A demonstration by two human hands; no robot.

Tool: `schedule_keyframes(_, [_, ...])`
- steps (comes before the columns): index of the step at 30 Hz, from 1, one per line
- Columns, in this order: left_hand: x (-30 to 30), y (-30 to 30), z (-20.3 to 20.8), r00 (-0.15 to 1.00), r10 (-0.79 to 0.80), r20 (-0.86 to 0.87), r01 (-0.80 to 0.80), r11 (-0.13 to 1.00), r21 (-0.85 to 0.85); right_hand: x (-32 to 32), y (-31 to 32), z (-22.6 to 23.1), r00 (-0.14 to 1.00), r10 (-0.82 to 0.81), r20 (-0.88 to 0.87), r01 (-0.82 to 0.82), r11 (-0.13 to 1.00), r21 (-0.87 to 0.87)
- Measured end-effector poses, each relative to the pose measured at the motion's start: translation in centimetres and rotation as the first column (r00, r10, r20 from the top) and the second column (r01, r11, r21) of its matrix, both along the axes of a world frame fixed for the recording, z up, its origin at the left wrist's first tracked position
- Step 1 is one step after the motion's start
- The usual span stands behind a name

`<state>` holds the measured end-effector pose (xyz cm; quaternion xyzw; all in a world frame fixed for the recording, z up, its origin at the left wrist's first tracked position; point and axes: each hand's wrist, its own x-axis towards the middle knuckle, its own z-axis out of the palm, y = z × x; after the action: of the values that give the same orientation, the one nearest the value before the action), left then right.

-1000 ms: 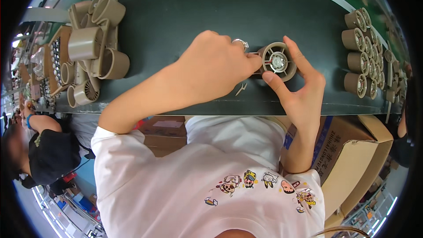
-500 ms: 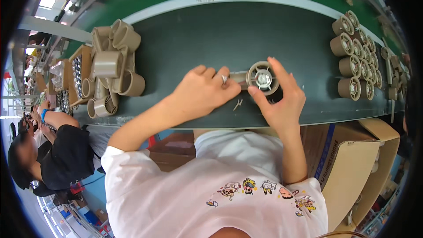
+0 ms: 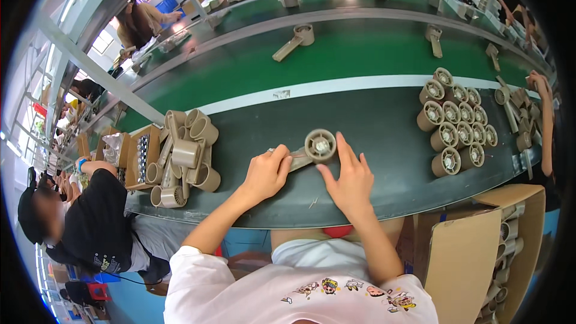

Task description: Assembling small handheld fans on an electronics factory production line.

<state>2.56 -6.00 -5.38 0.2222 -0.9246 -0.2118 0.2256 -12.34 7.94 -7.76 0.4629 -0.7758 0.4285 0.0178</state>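
Note:
A tan hair-dryer housing [image 3: 309,153] lies on the dark work surface in front of me, its round barrel facing up with a pale fan-like part inside. My left hand [image 3: 267,171] is closed on the handle, at the barrel's left. Beside the barrel's right rim is my right hand [image 3: 349,181], thumb and fingers spread; whether it touches the rim is hard to tell. Thin light-coloured scraps [image 3: 313,203] lie below the housing. At right stand several round housings [image 3: 445,136] in rows, with similar parts inside. More tan housings [image 3: 185,153] are piled at left.
Past a white rail [image 3: 252,95], a green conveyor belt [image 3: 240,72] carries scattered housings. An open carton [image 3: 462,252] of tan parts stands at lower right. A box of small metal parts [image 3: 144,156] is at left, near a co-worker in black [image 3: 90,222]. Another person's arm [image 3: 545,120] reaches in at right.
The view has tilted up, showing more of the conveyor. My right thumb and fingers have eased off the barrel, which they framed closely before. The left hand stays at the handle.

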Motion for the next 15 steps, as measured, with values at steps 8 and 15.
schedule_keyframes(8, [-16.5, -8.2, -1.9, 0.935, 0.296, -0.195, -0.326, 0.935, -0.142, -0.7, 0.7, -0.6, 0.998, -0.061, 0.022, 0.06, 0.998, 0.018])
schedule_keyframes(15, [-25.1, -13.4, -2.7, 0.755, 0.299, -0.583, -0.456, 0.879, -0.141, -0.6, 0.4, -0.9, 0.99, -0.052, 0.131, 0.068, 0.99, -0.123])
